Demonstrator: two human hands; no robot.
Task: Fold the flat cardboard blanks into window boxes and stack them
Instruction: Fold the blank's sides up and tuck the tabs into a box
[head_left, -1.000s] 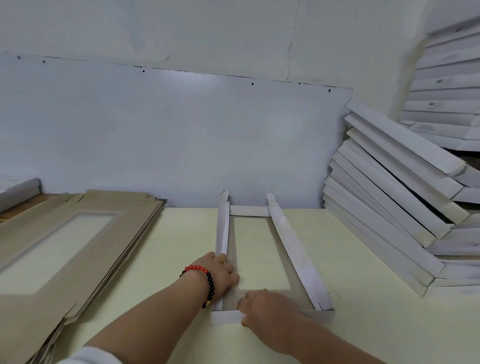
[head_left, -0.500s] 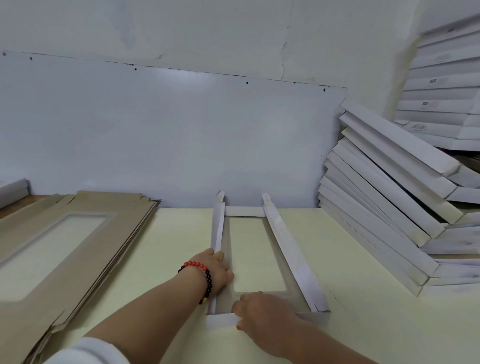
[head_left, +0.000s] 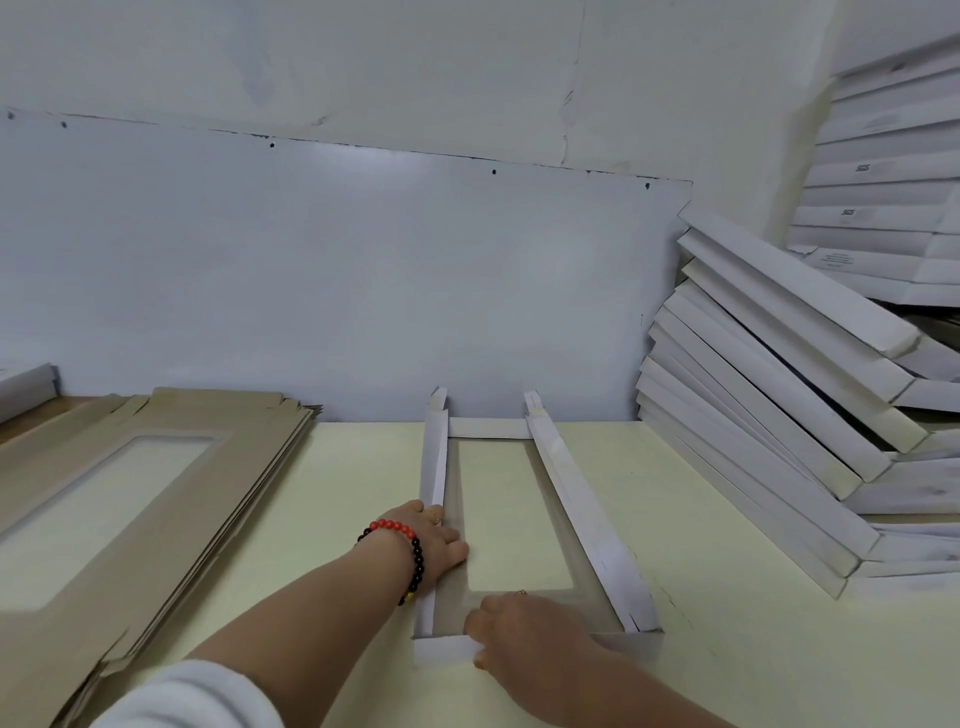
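Your half-folded window box (head_left: 498, 519) lay in the middle of the pale yellow table (head_left: 701, 649), both long white side walls raised. Your left hand (head_left: 431, 545), beaded bracelet (head_left: 410, 551) at the wrist, pressed flat inside against the left wall. Your right hand (head_left: 519, 629) had the near end flap (head_left: 441, 649) pinched. The stack of flat brown blanks (head_left: 156, 493) sat to the left; the finished white boxes (head_left: 779, 415) leaned in a pile at right.
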